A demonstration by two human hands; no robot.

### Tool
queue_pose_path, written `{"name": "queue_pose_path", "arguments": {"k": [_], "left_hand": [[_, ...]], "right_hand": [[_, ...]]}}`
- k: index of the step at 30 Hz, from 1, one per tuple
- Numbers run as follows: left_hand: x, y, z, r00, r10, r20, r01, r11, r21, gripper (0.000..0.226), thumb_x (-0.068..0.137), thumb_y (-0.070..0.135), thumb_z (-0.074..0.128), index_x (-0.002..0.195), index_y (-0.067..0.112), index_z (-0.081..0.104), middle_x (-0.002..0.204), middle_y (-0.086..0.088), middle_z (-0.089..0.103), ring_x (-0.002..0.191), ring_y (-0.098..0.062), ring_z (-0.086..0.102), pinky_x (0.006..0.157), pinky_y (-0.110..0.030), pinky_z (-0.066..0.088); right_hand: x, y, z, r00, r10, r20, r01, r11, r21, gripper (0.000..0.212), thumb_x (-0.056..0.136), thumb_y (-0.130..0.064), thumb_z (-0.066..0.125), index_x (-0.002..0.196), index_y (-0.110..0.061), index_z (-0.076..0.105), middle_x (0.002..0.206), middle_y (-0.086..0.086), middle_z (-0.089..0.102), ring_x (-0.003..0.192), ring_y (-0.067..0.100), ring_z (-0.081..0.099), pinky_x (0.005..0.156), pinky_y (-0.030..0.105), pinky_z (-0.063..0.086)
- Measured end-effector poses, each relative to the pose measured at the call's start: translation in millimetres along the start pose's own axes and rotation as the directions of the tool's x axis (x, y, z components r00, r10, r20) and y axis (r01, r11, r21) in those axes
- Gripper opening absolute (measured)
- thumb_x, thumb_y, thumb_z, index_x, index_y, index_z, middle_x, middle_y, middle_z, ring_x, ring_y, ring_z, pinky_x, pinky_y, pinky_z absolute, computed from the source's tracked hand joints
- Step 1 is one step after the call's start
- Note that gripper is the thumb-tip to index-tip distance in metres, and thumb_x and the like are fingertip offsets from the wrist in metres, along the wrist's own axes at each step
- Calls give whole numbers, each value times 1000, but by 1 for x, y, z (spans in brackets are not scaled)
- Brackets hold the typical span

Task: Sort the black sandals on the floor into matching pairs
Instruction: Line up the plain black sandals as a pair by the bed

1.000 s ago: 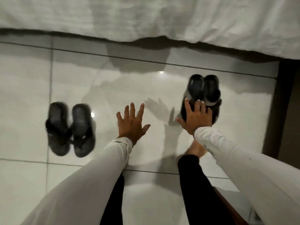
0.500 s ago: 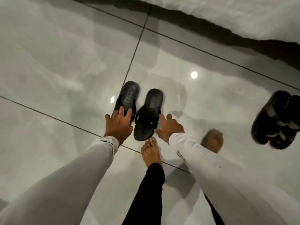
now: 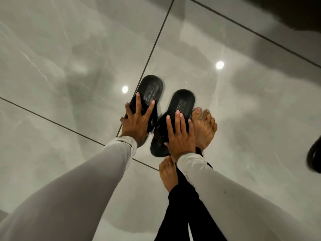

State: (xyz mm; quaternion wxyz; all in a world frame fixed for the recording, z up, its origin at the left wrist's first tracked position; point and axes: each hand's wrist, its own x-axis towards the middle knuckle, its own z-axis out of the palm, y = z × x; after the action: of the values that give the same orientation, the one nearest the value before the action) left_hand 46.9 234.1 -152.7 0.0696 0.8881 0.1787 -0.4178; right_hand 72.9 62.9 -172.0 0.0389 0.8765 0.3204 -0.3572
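Two black flip-flops lie side by side on the glossy grey tile floor, heels pointing away from me. My left hand (image 3: 137, 122) lies on the left flip-flop (image 3: 151, 91), fingers spread across its strap and thumb at its left edge. My right hand (image 3: 179, 134) presses flat on the right flip-flop (image 3: 182, 103), covering its strap area. A narrow gap separates the two flip-flops. Only a dark sliver of another black sandal (image 3: 314, 159) shows at the right edge.
One of my bare feet (image 3: 204, 126) stands right beside the right flip-flop. My other foot (image 3: 167, 173) is just behind that flip-flop's toe end. A dark shadow band (image 3: 286, 20) runs along the top right. Open tile floor (image 3: 60, 66) spreads to the left.
Both hands have slid forward from the flip-flops' near ends onto their tops. One bare foot stepped up beside the right flip-flop. The other pair has slipped almost out of view at the right.
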Motion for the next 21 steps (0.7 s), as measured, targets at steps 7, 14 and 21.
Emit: {"name": "queue_pose_path", "arguments": {"k": [7,14,21], "left_hand": [[30,7,-41,999,16,-34,-16,1000,3,119,77,43,81,161,36,-3,166,-22,-19,145,-56,21,95,-58,55],[87,35,-121,999,40,-29,-40,999,11,120,76,43,83,160,38,-2,166,-22,-19,140,-53,30,96,-58,54],[123,56,-169,999,48,3,-48,997,53,125,74,42,85,160,41,-6,166,-21,-20,136,-49,36,100,-57,51]], "right_hand": [[43,32,-47,998,-14,-63,11,999,-46,97,85,-53,63,159,-18,10,165,20,7,152,38,11,121,57,15],[101,78,-105,997,15,-73,-15,1000,11,99,87,-47,67,159,-20,4,166,20,0,154,35,5,123,56,7],[123,107,-135,995,51,-87,-51,999,5,101,85,-50,68,159,-22,5,166,19,2,154,34,8,123,54,11]]}}
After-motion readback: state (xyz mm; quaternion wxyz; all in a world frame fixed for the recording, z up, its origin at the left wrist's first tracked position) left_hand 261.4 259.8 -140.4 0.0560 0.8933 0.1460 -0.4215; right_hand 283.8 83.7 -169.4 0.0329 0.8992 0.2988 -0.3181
